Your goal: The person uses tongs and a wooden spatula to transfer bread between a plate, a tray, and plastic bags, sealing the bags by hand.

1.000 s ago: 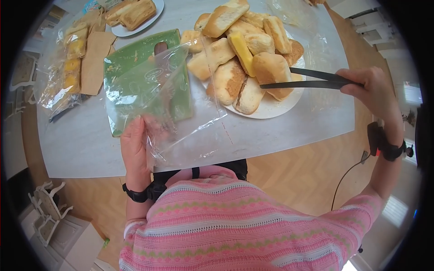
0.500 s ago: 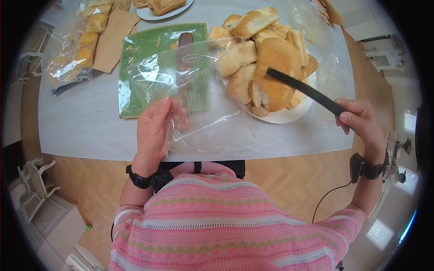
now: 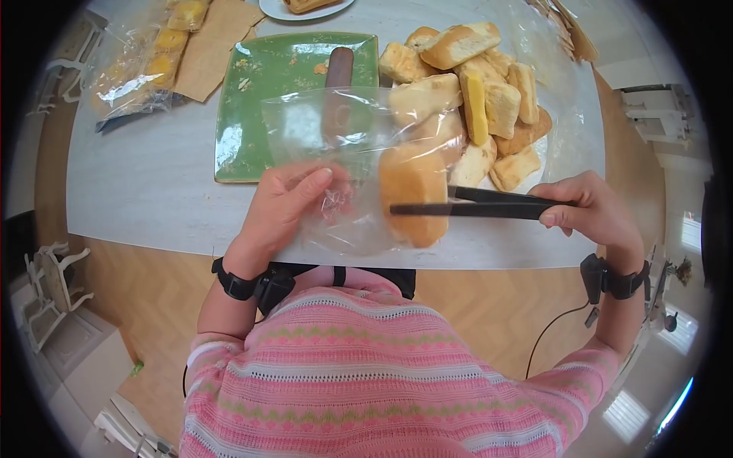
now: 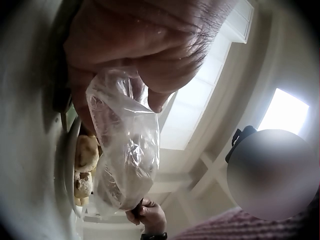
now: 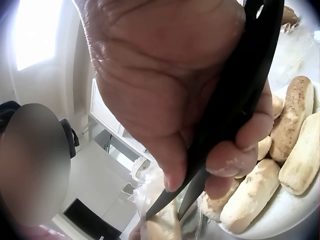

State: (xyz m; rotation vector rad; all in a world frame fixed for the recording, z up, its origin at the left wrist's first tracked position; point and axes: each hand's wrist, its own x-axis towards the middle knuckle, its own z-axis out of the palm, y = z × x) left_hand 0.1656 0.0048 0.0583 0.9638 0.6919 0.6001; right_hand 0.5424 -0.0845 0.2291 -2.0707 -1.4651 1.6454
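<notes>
My left hand (image 3: 284, 204) pinches a clear plastic bag (image 4: 131, 145) between thumb and fingers, above the table's front edge. In my right hand (image 3: 594, 212) is a pair of black tongs (image 3: 500, 208), fingers and thumb wrapped about its arms. The tongs' tips clasp a golden bread roll (image 3: 418, 164) at the bag's right side, where bag film overlaps the roll's left part. Behind it, a white plate (image 5: 295, 222) bears a heap of bread rolls (image 3: 427, 99), with a yellow stick-shaped piece (image 3: 475, 107) among them.
Left of the heap lies a green rectangular plate (image 3: 252, 114) with crumbs and a brown, round-ended utensil (image 3: 340, 69). Farther left are packaged yellow-topped pastries (image 3: 162, 65) and brown paper (image 3: 214, 49). A smaller white plate (image 3: 321, 11) with bread stands at the back.
The tongs have lifted a roll off the heap and carried it left and toward the body, to the bag. My left hand has moved right, still holding the bag.
</notes>
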